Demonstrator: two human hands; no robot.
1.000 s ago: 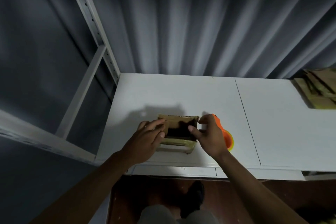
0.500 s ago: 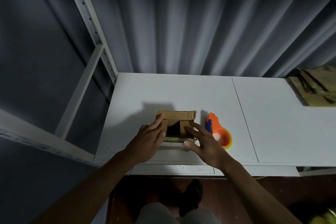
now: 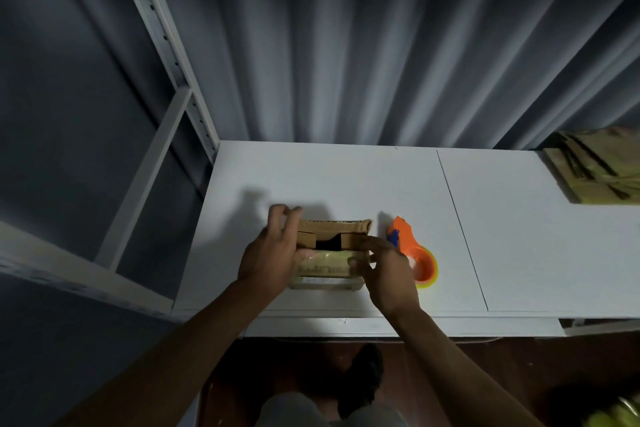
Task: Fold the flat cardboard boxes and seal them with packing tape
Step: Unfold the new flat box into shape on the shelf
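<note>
Standing near the front edge of the white tabletop (image 3: 346,177), the small cardboard box (image 3: 332,229) sits between both hands, with the orange tape dispenser (image 3: 412,246) just beside it on the right and a stack of flat cardboard (image 3: 602,173) well apart at the far right edge. Compared with a second ago, the box's top has closed up a good deal: then the opening gaped dark and wide, and now two short side flaps lie folded inward, leaving only a small dark gap between them. The far long flap is up along the back, and the near long flap, pale and glossy, is not yet folded over. The left hand (image 3: 273,250) has shifted from the top of the box to its left end, fingers curled over that edge and gripping it. The right hand (image 3: 388,270), which a second ago was up by the dispenser, has come down to the right front corner, fingers bent and pinching the near flap. I judge the folding roughly half done for this box; the long flaps need closing next, then the tape, which lies untouched.
</note>
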